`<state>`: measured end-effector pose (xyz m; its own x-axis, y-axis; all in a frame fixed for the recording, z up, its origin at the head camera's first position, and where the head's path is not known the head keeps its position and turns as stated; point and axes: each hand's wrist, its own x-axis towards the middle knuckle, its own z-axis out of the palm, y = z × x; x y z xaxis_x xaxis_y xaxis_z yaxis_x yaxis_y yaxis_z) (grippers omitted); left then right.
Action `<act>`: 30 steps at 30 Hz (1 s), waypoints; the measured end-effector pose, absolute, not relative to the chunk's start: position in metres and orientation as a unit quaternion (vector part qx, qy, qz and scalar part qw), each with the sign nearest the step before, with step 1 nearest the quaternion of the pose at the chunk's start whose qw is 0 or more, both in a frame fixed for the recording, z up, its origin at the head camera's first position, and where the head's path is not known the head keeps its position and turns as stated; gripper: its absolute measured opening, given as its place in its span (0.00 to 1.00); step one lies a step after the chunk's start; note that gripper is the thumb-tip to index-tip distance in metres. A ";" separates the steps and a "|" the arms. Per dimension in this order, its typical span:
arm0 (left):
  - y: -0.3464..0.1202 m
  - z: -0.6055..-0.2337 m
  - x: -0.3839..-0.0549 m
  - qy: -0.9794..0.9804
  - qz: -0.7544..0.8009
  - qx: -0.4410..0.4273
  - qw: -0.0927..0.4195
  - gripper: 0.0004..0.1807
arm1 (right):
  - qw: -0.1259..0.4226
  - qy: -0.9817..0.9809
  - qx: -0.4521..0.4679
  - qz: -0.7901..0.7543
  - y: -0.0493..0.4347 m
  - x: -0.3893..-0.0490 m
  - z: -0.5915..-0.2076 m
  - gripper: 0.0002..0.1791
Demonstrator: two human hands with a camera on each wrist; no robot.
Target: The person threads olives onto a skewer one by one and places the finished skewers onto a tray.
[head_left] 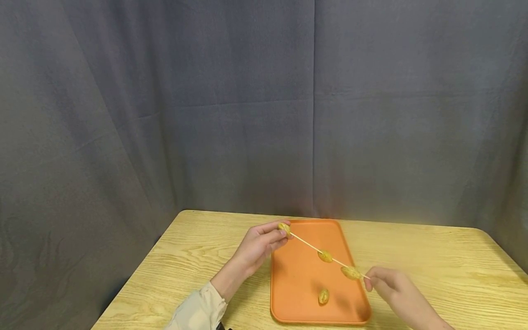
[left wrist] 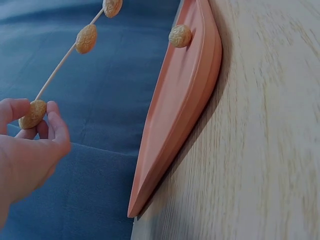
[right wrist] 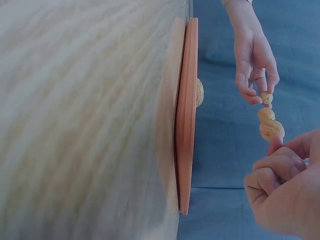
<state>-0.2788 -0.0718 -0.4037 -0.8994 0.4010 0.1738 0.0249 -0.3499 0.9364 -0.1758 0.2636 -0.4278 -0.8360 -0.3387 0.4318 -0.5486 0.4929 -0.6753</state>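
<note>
A thin wooden skewer (head_left: pixel 305 241) slants over an orange tray, with two wrinkled, yellow-brown oval pieces, one piece (head_left: pixel 325 255) and another piece (head_left: pixel 351 273), threaded on it. My left hand (head_left: pixel 257 247) pinches a third oval piece (left wrist: pixel 33 115) between thumb and fingers at the skewer's upper left end. Whether the tip has gone into that piece is hidden. At the lower right end, my right hand (head_left: pixel 389 286) grips the skewer between thumb and fingers. One loose oval piece (head_left: pixel 323 296) lies on the tray, below the skewer.
The orange tray (head_left: pixel 297 293) with a raised rim lies on a light wood-grain table (head_left: pixel 445 266). Grey-blue curtains (head_left: pixel 247 137) hang behind the table and on both sides.
</note>
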 end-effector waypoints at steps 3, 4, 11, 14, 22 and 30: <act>-0.071 -0.402 -0.277 0.569 0.790 0.200 0.112 0.05 | 0.115 -0.851 0.271 0.435 0.264 -0.176 -0.428 0.16; -0.071 -0.401 -0.277 0.571 0.788 0.202 0.111 0.05 | 0.113 -0.850 0.274 0.436 0.265 -0.176 -0.428 0.16; -0.069 -0.399 -0.276 0.580 0.779 0.213 0.109 0.13 | 0.098 -0.846 0.285 0.439 0.263 -0.175 -0.426 0.16; -0.068 -0.401 -0.275 0.581 0.779 0.212 0.105 0.14 | 0.091 -0.850 0.283 0.434 0.261 -0.174 -0.424 0.16; -0.063 -0.408 -0.270 0.580 0.777 0.211 0.122 0.14 | 0.098 -0.827 0.320 0.451 0.254 -0.175 -0.428 0.17; -0.060 -0.407 -0.267 0.570 0.781 0.216 0.136 0.10 | 0.047 -0.826 0.289 0.482 0.253 -0.174 -0.430 0.13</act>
<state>-0.2674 -0.0603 -0.4069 -0.8700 0.4585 0.1813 0.0331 -0.3127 0.9493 -0.1738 0.2530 -0.4295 -0.8283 -0.4328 0.3557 -0.5228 0.3690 -0.7685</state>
